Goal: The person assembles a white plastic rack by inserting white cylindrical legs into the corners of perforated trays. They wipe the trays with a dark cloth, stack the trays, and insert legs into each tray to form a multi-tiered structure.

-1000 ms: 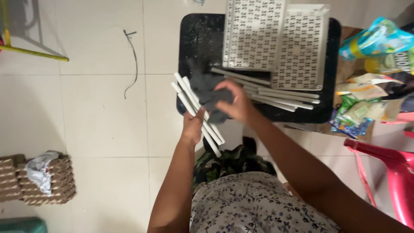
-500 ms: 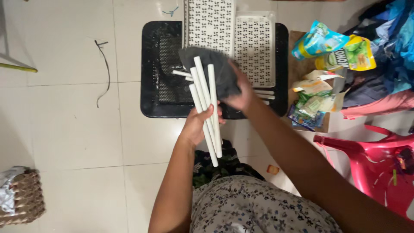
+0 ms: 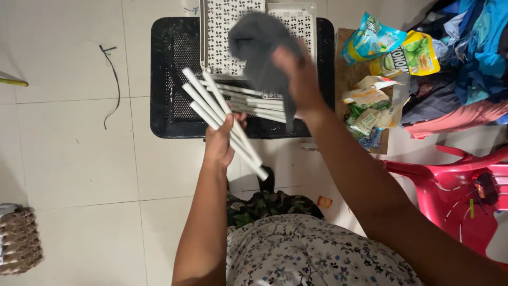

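Note:
My left hand [image 3: 219,142] grips a bundle of three white rods [image 3: 209,103], held slanted from upper left to lower right over the floor. Raised above them, my right hand [image 3: 297,74] clutches a dark grey cloth [image 3: 257,39], which hangs blurred, clear of the rods. Behind both hands a black perforated tray [image 3: 169,79] lies on the tiles. On it rest two white perforated panels [image 3: 233,26] and several more white rods [image 3: 254,103].
Colourful snack packets [image 3: 389,50] and a pile of clothes [image 3: 465,63] lie at the right. A red plastic chair [image 3: 455,185] stands at lower right. A woven basket [image 3: 18,241] sits at lower left, a black cord [image 3: 111,85] on the white tiled floor.
My right hand has lifted the grey cloth up off the rods. My left hand has tilted the bundle so its top leans left. The view has shifted, so the tray sits further left.

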